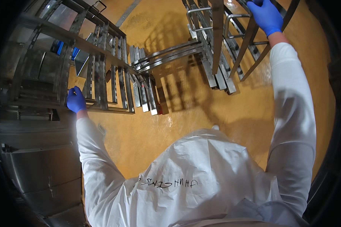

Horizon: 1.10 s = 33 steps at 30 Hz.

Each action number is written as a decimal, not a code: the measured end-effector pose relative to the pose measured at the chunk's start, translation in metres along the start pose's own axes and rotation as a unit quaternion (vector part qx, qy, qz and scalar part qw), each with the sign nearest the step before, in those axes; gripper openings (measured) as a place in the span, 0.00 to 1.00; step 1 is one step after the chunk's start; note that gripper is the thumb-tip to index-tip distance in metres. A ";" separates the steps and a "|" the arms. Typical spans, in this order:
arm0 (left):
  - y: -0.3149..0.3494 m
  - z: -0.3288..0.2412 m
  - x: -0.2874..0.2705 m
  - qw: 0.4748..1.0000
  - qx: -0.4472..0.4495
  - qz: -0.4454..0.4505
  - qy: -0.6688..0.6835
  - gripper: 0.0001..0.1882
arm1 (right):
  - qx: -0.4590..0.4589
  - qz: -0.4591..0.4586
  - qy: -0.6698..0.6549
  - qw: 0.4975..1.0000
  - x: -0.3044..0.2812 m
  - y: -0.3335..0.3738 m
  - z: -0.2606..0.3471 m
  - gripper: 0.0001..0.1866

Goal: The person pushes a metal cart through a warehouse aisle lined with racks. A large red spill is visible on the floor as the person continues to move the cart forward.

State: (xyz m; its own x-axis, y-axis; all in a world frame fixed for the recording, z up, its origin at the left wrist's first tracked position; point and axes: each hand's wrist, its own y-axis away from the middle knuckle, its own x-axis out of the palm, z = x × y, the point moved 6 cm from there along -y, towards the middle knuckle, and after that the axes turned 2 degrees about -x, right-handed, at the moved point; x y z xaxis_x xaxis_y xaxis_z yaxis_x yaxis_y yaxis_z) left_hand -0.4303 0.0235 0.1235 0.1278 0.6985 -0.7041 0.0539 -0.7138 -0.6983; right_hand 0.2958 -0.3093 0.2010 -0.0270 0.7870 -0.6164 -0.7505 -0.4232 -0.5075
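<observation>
A tall metal rack frame [85,45] with several slotted rails stands at the left. My left hand [76,100], in a blue glove, is closed around an edge bar of it. Another set of metal uprights [217,36] with looped handles rises at the upper right. My right hand [267,18], also blue-gloved, grips the top of these uprights; its fingertips are partly cut off by the frame edge. Low metal crossbars [168,56] run between the two sides near the floor. Both my arms, in white sleeves, are spread wide apart.
Stainless steel equipment [45,162] lines the left side, close to my left arm. The floor [129,147] is yellow-orange and carries the rack's shadows. Bright blue items [58,48] show behind the left rails. Dark shapes border the right rim.
</observation>
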 end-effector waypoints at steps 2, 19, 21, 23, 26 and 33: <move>-0.006 -0.001 -0.001 1.000 0.017 -0.020 -0.013 0.24 | -0.015 -0.034 -0.014 0.999 -0.003 -0.002 -0.006 0.18; 0.035 -0.052 -0.007 0.985 0.078 -0.095 0.118 0.10 | -0.033 -0.008 0.069 0.997 0.010 -0.052 -0.109 0.25; 0.033 -0.056 -0.018 0.986 0.062 -0.090 0.123 0.10 | -0.056 -0.007 0.035 0.998 0.009 -0.055 -0.108 0.24; 0.032 -0.047 -0.021 0.981 0.065 -0.115 0.141 0.09 | -0.082 -0.012 0.004 0.997 0.009 -0.057 -0.101 0.23; 0.037 -0.049 -0.027 0.972 0.061 -0.128 0.188 0.08 | -0.111 -0.013 -0.028 0.993 0.009 -0.054 -0.101 0.23; 0.030 0.001 -0.006 0.983 0.083 -0.118 0.111 0.14 | -0.082 -0.031 -0.005 0.996 0.014 -0.013 -0.064 0.21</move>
State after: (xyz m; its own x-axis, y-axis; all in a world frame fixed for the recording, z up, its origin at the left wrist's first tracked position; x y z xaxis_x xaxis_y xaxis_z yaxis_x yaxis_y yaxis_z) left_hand -0.4306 -0.0025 0.1066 0.3441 0.8025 -0.4874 -0.0513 -0.5022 -0.8632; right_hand 0.3480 -0.3214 0.1605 0.0086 0.8182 -0.5748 -0.6331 -0.4405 -0.6365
